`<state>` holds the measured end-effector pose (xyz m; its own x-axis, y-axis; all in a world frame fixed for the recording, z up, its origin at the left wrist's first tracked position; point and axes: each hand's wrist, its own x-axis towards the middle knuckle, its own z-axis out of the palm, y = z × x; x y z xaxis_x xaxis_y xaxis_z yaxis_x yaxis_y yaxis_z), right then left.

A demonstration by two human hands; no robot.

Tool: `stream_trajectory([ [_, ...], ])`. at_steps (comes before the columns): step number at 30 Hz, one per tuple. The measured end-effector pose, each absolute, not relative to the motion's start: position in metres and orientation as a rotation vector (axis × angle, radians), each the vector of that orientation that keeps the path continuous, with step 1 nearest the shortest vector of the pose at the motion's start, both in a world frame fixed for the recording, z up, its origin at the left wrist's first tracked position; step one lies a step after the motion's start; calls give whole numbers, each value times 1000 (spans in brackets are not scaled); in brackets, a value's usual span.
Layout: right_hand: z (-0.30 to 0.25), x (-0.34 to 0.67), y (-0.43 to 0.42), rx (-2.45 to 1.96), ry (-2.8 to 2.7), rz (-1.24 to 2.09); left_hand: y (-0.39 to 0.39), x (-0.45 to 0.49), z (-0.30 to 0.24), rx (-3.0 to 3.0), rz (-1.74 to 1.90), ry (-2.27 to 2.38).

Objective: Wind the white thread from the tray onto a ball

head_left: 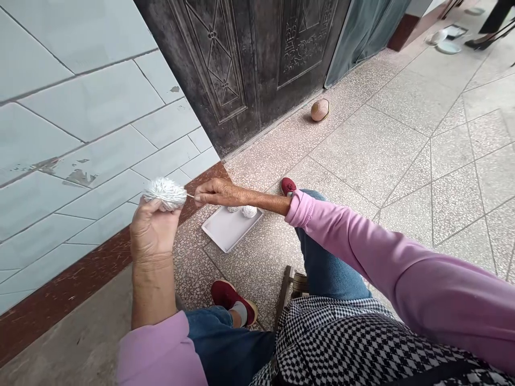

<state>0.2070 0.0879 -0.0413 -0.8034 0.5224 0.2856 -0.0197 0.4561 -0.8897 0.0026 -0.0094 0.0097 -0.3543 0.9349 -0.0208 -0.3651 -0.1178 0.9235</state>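
Note:
A ball of white yarn [166,193] sits in my left hand [152,228], raised in front of the tiled wall; the thumb presses on its near side. From the ball's right side a short strand of yarn [190,195] runs to my right hand [215,192], whose fingers are pinched on it. Below my right forearm a pale tray [225,231] lies on the floor. White yarn balls [249,212] rest at its far edge, partly hidden by the forearm.
A dark carved door [257,64] stands ahead, beside the tiled wall [92,128]. A brownish ball [320,110] lies near the door's foot. Dishes [448,47] and another person's foot [478,44] are at the far right. My red shoes [229,300] rest on the speckled floor.

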Motion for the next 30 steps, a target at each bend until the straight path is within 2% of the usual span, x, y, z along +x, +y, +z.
stream_trajectory([
  [6,-20,207,55,-405,-2262,1526,0,-4,-13,808,1721,1324],
  [11,-8,214,68,-491,-2078,1606,-1,6,-25,991,1528,1472],
  [19,-13,223,104,-641,-1655,1568,-16,17,-7,978,1211,1205],
  [30,-18,207,91,-785,-1572,1768,-26,30,9,880,1341,1123],
])
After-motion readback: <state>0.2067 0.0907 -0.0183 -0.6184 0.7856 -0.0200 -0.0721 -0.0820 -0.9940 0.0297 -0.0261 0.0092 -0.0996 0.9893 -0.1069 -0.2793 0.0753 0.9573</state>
